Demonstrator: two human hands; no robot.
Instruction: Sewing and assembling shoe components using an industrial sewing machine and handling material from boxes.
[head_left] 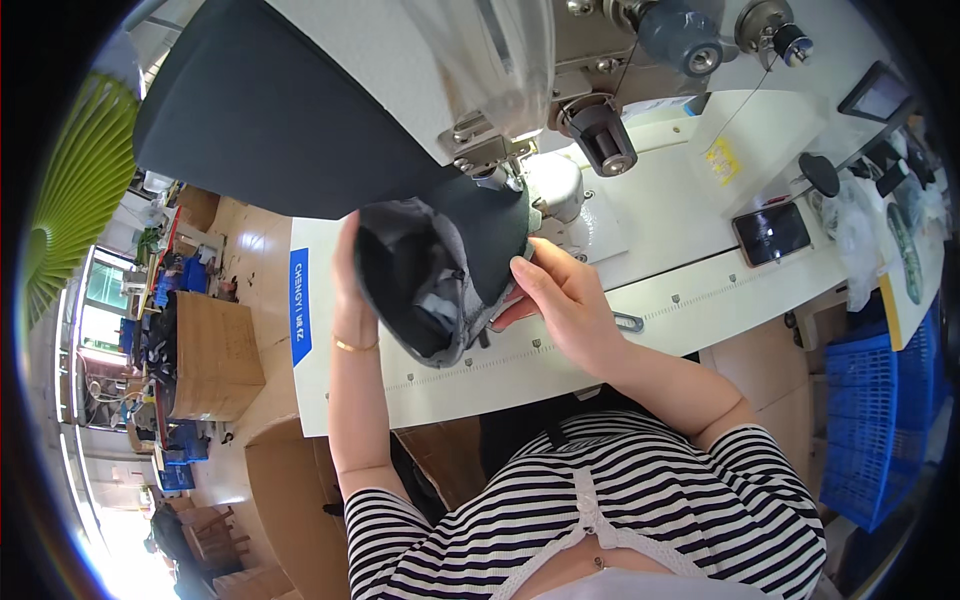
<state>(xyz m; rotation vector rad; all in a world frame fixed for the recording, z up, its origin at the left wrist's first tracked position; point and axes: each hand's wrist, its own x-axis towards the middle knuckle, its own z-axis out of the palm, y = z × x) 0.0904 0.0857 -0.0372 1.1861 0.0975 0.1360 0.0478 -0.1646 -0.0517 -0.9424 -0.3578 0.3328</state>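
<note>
A dark, hollow cloth cap [410, 285] with a grey lining gapes toward me; something pale lies inside it. Its far right part runs under the needle area of a white sewing machine [400, 50]. My left hand [347, 270] holds the cap's left side, its fingers mostly hidden behind the cloth. At the right edge of the cap, close to the needle, my right hand [560, 295] pinches the fabric between thumb and fingers. The needle tip itself is hard to make out.
The white machine table [440, 390] carries a ruler strip near its front edge. A phone [770, 234] lies to the right, with a plastic bag [858, 240] beyond it. Blue crates [862, 425] stand at the far right, a cardboard box [215, 355] at left. A green fan [80, 190] is upper left.
</note>
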